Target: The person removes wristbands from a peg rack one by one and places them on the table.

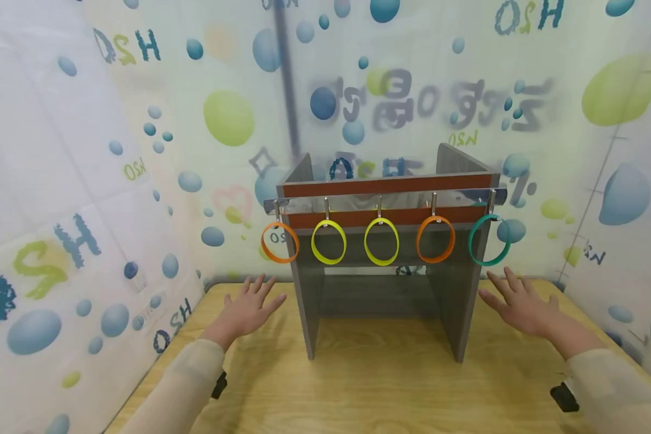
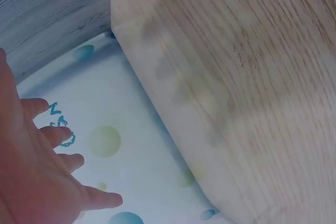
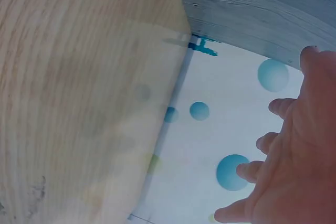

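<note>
My left hand is held over the table to the left of a grey wooden stand, fingers spread and nothing in them. On the stand's other side, my right hand is likewise spread and holds nothing. Across the stand's front runs a clear rail with metal hooks. Several rings hang from it in a row: an orange ring at the left end, two yellow rings, another orange ring, and a teal ring at the right end, nearest my right hand.
The wooden table has rounded far corners. Patterned sheeting with dots and lettering rises behind it and on both sides. A reddish-brown strip crosses the stand's front. The side panel reaches toward me.
</note>
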`<state>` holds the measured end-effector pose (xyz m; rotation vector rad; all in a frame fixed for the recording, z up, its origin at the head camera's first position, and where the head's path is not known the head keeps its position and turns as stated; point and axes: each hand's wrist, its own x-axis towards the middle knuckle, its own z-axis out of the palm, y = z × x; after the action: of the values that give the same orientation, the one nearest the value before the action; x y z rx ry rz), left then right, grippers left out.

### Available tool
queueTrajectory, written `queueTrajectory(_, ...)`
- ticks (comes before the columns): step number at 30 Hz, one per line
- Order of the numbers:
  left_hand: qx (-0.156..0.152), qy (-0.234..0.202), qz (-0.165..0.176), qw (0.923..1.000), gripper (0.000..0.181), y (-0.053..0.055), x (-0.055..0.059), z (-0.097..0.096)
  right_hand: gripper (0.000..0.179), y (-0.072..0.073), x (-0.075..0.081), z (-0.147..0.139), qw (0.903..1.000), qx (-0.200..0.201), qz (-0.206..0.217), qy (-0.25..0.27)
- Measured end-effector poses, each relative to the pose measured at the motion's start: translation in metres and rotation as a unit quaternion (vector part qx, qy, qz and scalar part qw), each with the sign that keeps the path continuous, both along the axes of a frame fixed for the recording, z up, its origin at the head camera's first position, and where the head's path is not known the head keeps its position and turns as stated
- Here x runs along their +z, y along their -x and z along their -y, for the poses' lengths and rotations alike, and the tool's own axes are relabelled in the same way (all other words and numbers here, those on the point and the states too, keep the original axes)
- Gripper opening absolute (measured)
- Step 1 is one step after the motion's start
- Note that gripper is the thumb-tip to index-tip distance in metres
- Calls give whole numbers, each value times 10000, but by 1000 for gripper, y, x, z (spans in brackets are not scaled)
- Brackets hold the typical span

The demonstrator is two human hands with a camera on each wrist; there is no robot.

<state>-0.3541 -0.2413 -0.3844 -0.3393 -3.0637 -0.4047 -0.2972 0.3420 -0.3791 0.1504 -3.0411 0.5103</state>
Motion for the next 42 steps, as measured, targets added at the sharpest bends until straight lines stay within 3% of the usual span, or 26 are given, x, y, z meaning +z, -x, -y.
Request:
queueTrajectory(11, -295, 84, -181, 9994, 84, -10, 13, 0, 87, -4, 13, 1, 9995, 107, -260, -136)
queueTrajectory(20, -721, 158, -342, 9967, 88, -31, 21, -8, 96, -27, 39, 8, 9961, 437, -536, -544)
queueTrajectory(24, -936, -228, -215, 9951, 97, -36, 19, -17, 94, -37, 56, 16, 9951, 825, -532, 112)
queueTrajectory(29, -1114, -1279, 121, 9854, 106, -38, 11, -29, 77, -50, 78, 26, 9844, 1047, -262, 1389)
queueTrajectory(34, -1269, -2430, 456, 9606, 102, -40, -2, -39, 59, -59, 89, 30, 9702, 861, -148, 2259)
queueTrajectory(37, -1314, -3307, 759, 9315, 97, -42, -11, -44, 49, -63, 90, 30, 9549, 718, -225, 2872)
queueTrajectory(40, -1316, -4109, 1009, 8965, 90, -42, -19, -48, 34, -65, 88, 30, 9182, 776, -207, 3878)
queueTrajectory(42, -1334, -4524, 1114, 8747, 86, -42, -24, -50, 22, -65, 87, 30, 8854, 858, -140, 4566)
